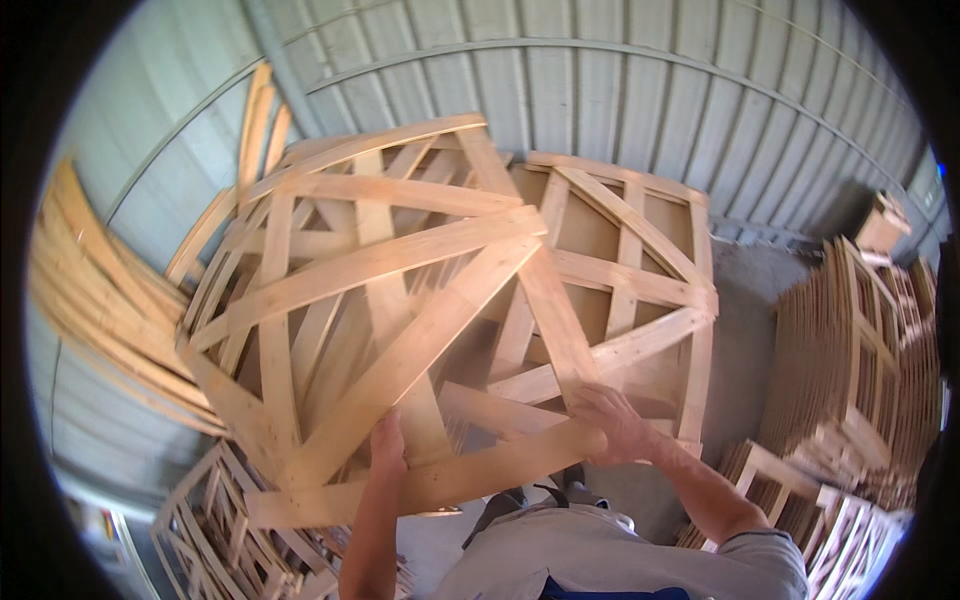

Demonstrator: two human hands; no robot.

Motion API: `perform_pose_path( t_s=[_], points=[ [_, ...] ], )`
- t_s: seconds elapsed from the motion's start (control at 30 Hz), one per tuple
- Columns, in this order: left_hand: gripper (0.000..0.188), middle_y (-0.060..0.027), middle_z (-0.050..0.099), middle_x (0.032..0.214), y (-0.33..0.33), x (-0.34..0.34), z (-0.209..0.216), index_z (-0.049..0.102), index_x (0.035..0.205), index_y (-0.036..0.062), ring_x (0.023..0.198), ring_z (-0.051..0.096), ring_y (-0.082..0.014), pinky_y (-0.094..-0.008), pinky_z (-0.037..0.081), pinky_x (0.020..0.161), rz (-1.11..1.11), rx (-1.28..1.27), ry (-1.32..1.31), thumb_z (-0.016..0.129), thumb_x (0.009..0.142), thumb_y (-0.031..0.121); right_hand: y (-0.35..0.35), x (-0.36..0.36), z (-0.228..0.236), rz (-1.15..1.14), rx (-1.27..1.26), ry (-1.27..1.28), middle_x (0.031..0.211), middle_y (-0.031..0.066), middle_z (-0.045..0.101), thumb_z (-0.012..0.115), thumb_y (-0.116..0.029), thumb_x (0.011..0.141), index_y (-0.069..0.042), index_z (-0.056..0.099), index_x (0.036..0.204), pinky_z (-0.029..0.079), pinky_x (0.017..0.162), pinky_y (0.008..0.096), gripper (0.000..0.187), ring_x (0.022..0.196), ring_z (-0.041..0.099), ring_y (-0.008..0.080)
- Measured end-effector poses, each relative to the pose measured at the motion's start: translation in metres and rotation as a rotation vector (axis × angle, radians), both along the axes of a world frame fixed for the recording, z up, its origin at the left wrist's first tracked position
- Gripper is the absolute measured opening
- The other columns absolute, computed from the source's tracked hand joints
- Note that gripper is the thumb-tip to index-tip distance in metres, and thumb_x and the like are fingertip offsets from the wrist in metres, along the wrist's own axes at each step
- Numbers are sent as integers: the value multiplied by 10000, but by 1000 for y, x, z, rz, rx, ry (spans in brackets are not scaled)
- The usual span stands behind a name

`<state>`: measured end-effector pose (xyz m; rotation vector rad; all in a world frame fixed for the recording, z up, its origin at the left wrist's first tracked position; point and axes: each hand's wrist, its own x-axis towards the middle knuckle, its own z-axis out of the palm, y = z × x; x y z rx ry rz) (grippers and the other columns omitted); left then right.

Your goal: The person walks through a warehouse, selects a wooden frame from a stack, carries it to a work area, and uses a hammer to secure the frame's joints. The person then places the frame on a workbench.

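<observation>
A large wooden frame (420,362) of pale slats with diagonal braces is tilted in front of me. My right hand (618,425) is closed around its near right corner, where the side slat meets the bottom slat (430,478). My left hand (388,443) is at the diagonal brace just above the bottom slat; its fingers are partly hidden behind the wood, and it appears to grip there. Behind the frame, similar slatted frames (375,191) form a stack on the left. Another braced frame (628,284) with brown panels behind it stands on the right.
Long curved-looking boards (120,300) lean along the left wall. Stacked frames (830,350) stand at the far right, with more slatted pieces (770,490) nearer me. A heap of frames (225,525) lies at the lower left. A corrugated metal wall (620,100) runs across the back.
</observation>
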<state>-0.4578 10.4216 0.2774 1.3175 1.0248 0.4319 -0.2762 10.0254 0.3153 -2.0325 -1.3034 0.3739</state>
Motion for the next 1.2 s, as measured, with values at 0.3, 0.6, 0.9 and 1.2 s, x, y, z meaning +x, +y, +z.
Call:
perform_pose_path(
  t_s=[0.3, 0.6, 0.9, 1.2],
  points=[
    [481, -220, 614, 1165, -5, 7, 7, 581, 1162, -62, 1020, 590, -315, -390, 431, 912, -170, 235, 284, 472, 926, 342, 68, 77, -71, -827, -104, 673, 933, 132, 656, 693, -390, 813, 36, 584, 1164, 487, 725, 332, 562, 842, 616, 195],
    [466, -246, 646, 959, -8, 30, 89, 621, 957, -20, 908, 614, -431, -507, 463, 834, -336, 1250, 638, 461, 935, 417, 83, 64, -106, -961, -29, 422, 859, 226, 676, 633, -520, 802, 32, 673, 908, 499, 713, 411, 563, 799, 664, 330],
    [622, -302, 641, 924, 25, 66, 69, 655, 912, -58, 920, 620, -451, -530, 458, 827, -538, 1014, 770, 421, 928, 518, 49, 13, -88, -1042, -45, 517, 831, 240, 668, 616, -535, 815, 47, 676, 878, 499, 743, 418, 589, 820, 668, 336],
    [651, -296, 642, 859, -17, 65, 29, 680, 804, -58, 863, 628, -449, -493, 481, 790, -578, 1141, 815, 388, 945, 506, -6, -35, -124, -1091, 67, 520, 789, 235, 669, 588, -527, 855, 56, 677, 949, 505, 692, 411, 597, 770, 678, 300]
  ],
)
